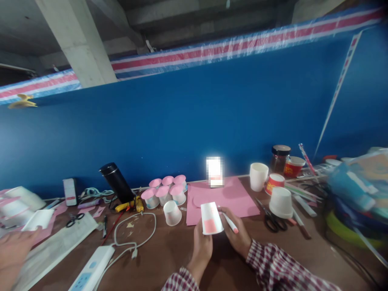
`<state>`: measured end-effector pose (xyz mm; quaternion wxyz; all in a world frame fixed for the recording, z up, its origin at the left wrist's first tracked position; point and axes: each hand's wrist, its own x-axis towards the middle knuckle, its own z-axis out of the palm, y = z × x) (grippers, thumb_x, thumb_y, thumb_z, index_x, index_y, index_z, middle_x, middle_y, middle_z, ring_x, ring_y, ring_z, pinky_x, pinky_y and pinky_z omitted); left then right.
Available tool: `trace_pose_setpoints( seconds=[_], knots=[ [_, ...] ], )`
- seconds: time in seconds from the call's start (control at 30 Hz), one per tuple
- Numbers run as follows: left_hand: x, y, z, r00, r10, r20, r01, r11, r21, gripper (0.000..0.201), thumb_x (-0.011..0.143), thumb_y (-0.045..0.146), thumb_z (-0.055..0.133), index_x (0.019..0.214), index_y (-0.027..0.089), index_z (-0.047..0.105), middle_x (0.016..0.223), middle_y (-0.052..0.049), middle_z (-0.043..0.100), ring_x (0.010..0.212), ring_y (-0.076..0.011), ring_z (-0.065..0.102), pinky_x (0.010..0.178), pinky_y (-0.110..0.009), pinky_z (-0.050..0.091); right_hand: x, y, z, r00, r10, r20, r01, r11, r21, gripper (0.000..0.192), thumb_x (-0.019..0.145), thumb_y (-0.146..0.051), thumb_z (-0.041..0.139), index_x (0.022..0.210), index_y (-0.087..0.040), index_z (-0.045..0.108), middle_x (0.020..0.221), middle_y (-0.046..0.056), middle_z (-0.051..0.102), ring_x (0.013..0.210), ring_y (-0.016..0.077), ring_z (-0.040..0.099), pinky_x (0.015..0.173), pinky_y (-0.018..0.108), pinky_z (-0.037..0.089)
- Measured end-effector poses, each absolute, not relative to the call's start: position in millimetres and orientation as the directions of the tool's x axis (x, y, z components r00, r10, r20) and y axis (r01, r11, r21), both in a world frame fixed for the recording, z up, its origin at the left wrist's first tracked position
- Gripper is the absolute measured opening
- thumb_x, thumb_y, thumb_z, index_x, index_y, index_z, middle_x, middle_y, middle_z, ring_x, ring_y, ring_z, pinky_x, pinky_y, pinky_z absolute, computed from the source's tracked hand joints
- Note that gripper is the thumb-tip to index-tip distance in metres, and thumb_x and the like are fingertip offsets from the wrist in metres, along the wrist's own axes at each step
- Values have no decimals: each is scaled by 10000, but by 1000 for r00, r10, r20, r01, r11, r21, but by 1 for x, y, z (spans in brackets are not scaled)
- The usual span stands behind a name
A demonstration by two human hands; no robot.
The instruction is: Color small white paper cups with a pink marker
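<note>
My left hand point(202, 244) is closed around a white paper cup point(211, 216) held with its wide rim downward and tilted. A pink coloured patch point(209, 225) covers part of the cup's side. In my right hand point(239, 234) is a white marker point(229, 222) with a pink end, pointing down to the right. The right fingertips are close to the cup's side; whether they touch it I cannot tell. Behind both hands lie pink paper sheets point(230, 194). Left of them stand a plain white cup point(172, 213) and several cups with pink tops point(163, 195).
On the right are scissors point(274, 222), an upturned white cup point(281, 202), red cups point(274, 183) and a bulging bag point(360, 186). A power strip point(92, 268), cable point(155, 226), black bottle point(117, 182) and another person's hand point(18, 246) are on the left. A blue partition point(194, 113) stands behind.
</note>
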<state>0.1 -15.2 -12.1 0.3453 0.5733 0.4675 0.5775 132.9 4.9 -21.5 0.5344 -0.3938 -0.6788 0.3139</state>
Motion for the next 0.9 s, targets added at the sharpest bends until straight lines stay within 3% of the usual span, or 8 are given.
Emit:
trace_pose_setpoints(
  seconds=[0.37,0.5,0.67,0.9],
  knots=[
    [-3,-15,-13,-7,930,367,122,-363,924,461,872,520,440,974,132,667,984,-136,695,878,-242,638,831,-360,501,135,5,-21,-156,858,490,198,513,-835,297,951,-335,425,1170,-190,561,1049,88,664,928,200,646,769,265,535],
    [-5,-14,-19,-67,931,360,150,-347,926,420,857,516,471,859,138,653,828,-96,684,760,-213,611,732,-324,502,137,6,-22,-144,840,523,248,542,-803,265,942,-324,441,1133,-195,571,1006,77,662,900,195,650,757,261,532],
    [-14,-8,-28,-204,917,344,150,-318,936,420,779,568,556,722,152,574,634,-29,595,564,-145,517,534,-255,426,139,7,-23,-168,835,525,275,551,-788,258,947,-294,415,1151,-204,544,770,20,633,677,154,626,645,240,520],
    [-23,-1,-19,-339,935,102,-9,-112,994,318,709,468,625,759,165,542,502,21,543,446,-130,513,451,-244,424,138,6,-20,-163,843,513,292,538,-791,266,950,-278,404,1172,-199,528,754,18,622,656,143,614,619,230,505]
  ],
)
